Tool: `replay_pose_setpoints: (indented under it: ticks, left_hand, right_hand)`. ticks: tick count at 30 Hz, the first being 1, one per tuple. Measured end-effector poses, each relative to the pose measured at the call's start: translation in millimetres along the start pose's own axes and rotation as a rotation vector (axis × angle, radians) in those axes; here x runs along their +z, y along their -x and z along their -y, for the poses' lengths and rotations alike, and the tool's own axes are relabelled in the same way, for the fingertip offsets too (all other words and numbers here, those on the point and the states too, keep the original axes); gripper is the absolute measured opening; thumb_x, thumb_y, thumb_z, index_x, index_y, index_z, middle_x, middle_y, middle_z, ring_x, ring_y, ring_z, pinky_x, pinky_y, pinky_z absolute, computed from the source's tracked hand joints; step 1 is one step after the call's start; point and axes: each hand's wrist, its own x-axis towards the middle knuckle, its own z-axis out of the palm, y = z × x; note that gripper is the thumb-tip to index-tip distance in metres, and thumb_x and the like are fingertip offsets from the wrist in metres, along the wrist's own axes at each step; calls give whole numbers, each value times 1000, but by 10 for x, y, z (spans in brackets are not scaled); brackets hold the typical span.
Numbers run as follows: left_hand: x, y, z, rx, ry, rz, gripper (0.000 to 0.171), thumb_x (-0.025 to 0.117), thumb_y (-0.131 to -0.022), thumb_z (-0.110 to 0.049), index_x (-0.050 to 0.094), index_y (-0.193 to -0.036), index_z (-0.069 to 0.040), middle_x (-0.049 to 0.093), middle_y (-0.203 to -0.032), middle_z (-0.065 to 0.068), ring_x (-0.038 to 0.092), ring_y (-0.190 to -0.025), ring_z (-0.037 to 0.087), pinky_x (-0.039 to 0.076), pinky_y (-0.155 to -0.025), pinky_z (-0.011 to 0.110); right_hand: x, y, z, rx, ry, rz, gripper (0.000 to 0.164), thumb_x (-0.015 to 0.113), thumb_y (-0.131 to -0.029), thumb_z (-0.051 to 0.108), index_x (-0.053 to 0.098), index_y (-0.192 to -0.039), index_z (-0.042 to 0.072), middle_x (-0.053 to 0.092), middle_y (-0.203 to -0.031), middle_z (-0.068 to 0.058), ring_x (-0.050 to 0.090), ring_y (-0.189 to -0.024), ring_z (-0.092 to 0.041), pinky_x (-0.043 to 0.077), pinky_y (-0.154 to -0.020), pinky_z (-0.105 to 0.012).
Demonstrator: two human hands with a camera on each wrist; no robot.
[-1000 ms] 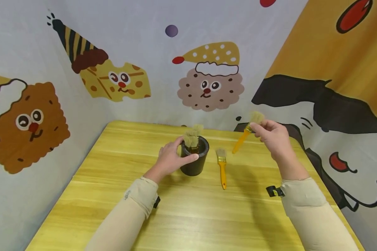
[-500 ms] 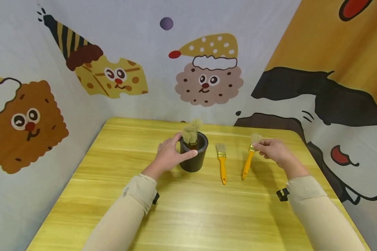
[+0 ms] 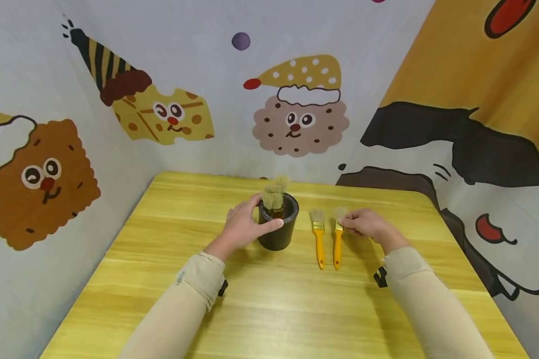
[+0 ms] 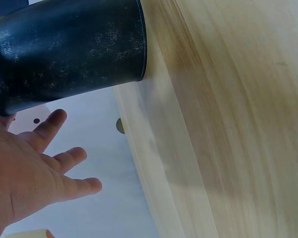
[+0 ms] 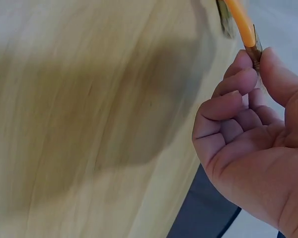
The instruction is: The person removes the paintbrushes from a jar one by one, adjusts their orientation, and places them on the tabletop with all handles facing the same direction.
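Observation:
My left hand [image 3: 242, 227] holds a dark round cup [image 3: 275, 237] by its rim, thumb on the near side. Its other fingers spread out beside the cup wall in the left wrist view. Inside the cup, several pale brush heads [image 3: 273, 197] stick up; their handles are hidden. My right hand [image 3: 364, 223] pinches a paintbrush [image 3: 338, 244] with an orange handle between thumb and fingertips, near the ferrule and bristles. Just left of it, a similar paintbrush [image 3: 320, 244] lies on the table, bristles toward the back. In the right wrist view the held orange handle [image 5: 241, 22] points upward.
The wood-grain table [image 3: 269, 309] ends at a back edge close to a cartoon-printed cloth [image 3: 197, 50]. More of that cloth hangs along the left and right sides. Each wrist carries a small black mount [image 3: 380, 276].
My right hand has lowered the paintbrush and brought it leftward, so it now lines up beside the other brush. The left hand stays on the cup.

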Motion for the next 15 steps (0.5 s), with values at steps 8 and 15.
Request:
replay_pose_setpoints:
  ticks: [8, 15]
  left_hand:
    - [-1, 11, 10, 18, -12, -12, 110, 69, -83, -86, 27, -171, -34, 41, -172, 7, 34, -160, 42, 13, -132, 68]
    - [2, 25, 15, 16, -9, -8, 109, 69, -83, -85, 27, -170, -34, 42, -171, 7, 34, -160, 41, 13, -132, 69]
  right_hand:
    - [136, -161, 71, 11, 65, -16, 39, 63, -110, 34, 69, -90, 1, 53, -67, 1, 35, -54, -13, 38, -59, -33]
    - [211, -264, 58, 48, 93, -45, 37, 66, -108, 33, 69, -85, 5, 47, -60, 5, 37, -56, -12, 37, -57, -28]
